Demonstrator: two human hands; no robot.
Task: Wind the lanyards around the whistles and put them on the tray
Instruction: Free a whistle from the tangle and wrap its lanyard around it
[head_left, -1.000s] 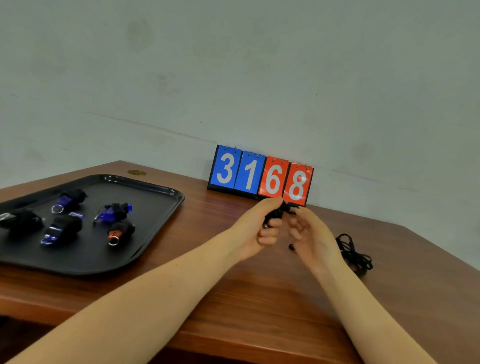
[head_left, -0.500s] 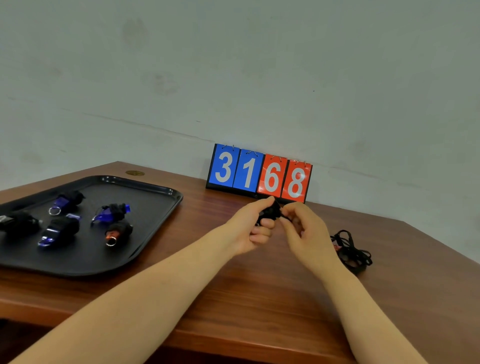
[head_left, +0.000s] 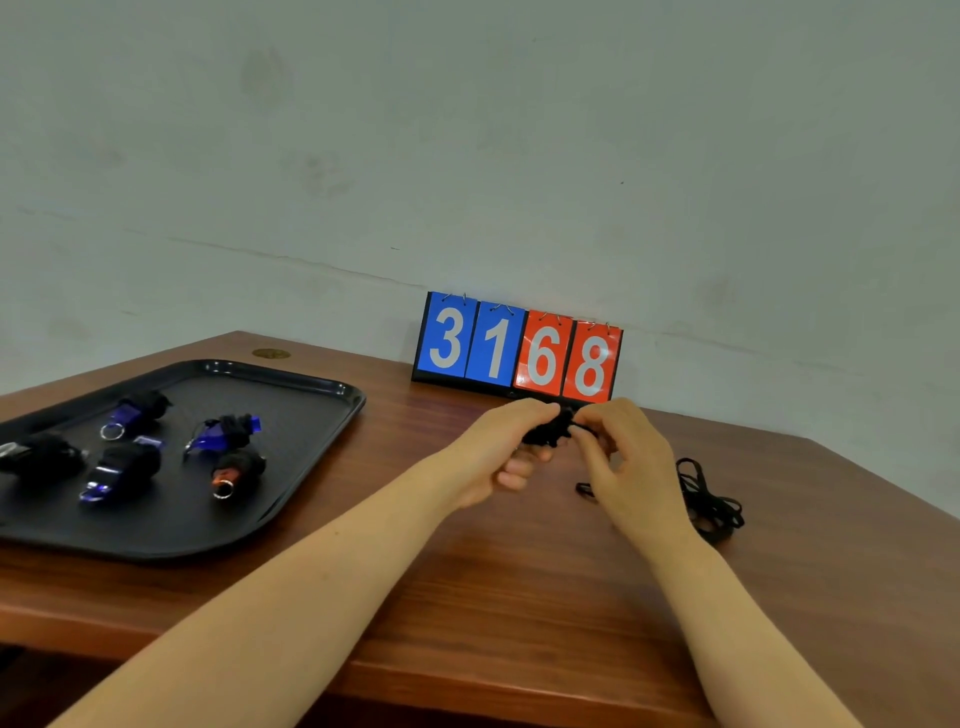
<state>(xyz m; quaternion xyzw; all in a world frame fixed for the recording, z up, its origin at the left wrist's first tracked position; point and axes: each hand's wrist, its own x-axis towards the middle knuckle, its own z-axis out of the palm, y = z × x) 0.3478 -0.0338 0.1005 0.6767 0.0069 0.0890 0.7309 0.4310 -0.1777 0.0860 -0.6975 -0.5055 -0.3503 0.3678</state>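
Both forearms are bare to the frame's edge, and neither left hand (head_left: 498, 453) nor right hand (head_left: 626, 462) wears anything.

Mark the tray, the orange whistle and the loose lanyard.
tray (head_left: 332, 387): head view, far rim.
orange whistle (head_left: 234, 470): head view, wound body.
loose lanyard (head_left: 711, 506): head view, middle of the coil.

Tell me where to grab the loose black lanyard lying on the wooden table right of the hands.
Take the loose black lanyard at its bunched middle, coming down from above with the right hand. It lies flat in tangled loops on the wooden table, so pinching the bunch lifts every strand. Any whistle on it is hidden.
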